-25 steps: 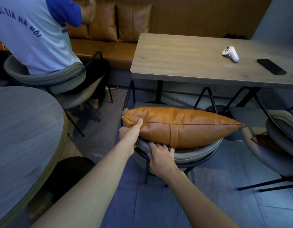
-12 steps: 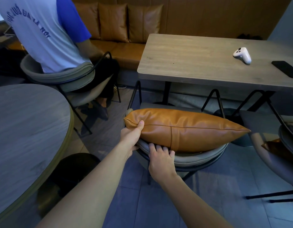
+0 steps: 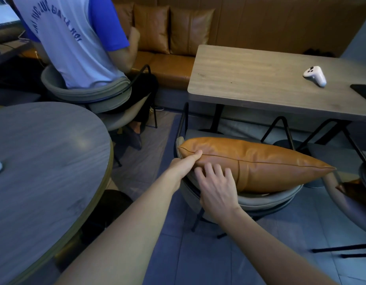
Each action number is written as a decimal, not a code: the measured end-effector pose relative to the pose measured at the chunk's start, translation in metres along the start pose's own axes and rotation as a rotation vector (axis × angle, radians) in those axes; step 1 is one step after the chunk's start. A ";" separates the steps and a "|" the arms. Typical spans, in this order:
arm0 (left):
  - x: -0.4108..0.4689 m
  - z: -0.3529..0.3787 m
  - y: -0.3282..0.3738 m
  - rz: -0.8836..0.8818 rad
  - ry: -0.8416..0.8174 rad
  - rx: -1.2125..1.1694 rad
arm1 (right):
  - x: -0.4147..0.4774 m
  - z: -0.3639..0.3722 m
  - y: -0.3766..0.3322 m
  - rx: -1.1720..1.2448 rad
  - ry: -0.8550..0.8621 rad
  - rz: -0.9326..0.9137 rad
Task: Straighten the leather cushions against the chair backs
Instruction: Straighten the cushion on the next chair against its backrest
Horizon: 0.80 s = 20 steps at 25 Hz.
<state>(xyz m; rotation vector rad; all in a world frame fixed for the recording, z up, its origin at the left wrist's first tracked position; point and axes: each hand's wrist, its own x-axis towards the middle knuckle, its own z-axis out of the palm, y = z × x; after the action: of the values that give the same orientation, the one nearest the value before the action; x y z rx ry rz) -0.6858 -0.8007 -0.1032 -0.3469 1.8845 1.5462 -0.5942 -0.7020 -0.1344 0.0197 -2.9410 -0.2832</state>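
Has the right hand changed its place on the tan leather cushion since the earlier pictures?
Yes. The right hand has come up from under the tan leather cushion, off the grey chair back, and lies open on its near face.

A tan leather cushion (image 3: 260, 163) stands on its edge along the curved grey chair back (image 3: 268, 199). The left hand (image 3: 183, 166) pinches the cushion's left end at the seam. The right hand (image 3: 216, 187) lies flat, fingers spread, against the cushion's near face. Beyond, a wooden worktop (image 3: 260, 83) carries a white game controller (image 3: 314, 76) and a dark phone (image 3: 363, 92). A seated person (image 3: 69, 42) is at upper left.
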 end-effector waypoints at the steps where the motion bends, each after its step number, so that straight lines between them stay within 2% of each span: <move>1: 0.000 -0.005 0.000 -0.013 -0.035 -0.029 | 0.005 -0.001 -0.001 0.019 0.014 -0.006; 6: 0.016 -0.032 -0.002 -0.042 -0.111 -0.225 | 0.025 0.018 -0.017 0.024 -0.075 0.055; 12: 0.038 -0.034 -0.013 -0.183 -0.345 -0.414 | 0.021 0.055 -0.016 -0.048 0.053 0.020; 20: 0.042 -0.017 -0.001 -0.165 -0.322 -0.478 | 0.023 0.062 -0.008 0.012 0.043 -0.019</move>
<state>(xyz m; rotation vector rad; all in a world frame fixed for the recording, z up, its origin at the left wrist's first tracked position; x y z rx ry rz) -0.7216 -0.8085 -0.1291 -0.4209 1.2031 1.8040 -0.6283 -0.6990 -0.1914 0.0546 -2.9009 -0.2649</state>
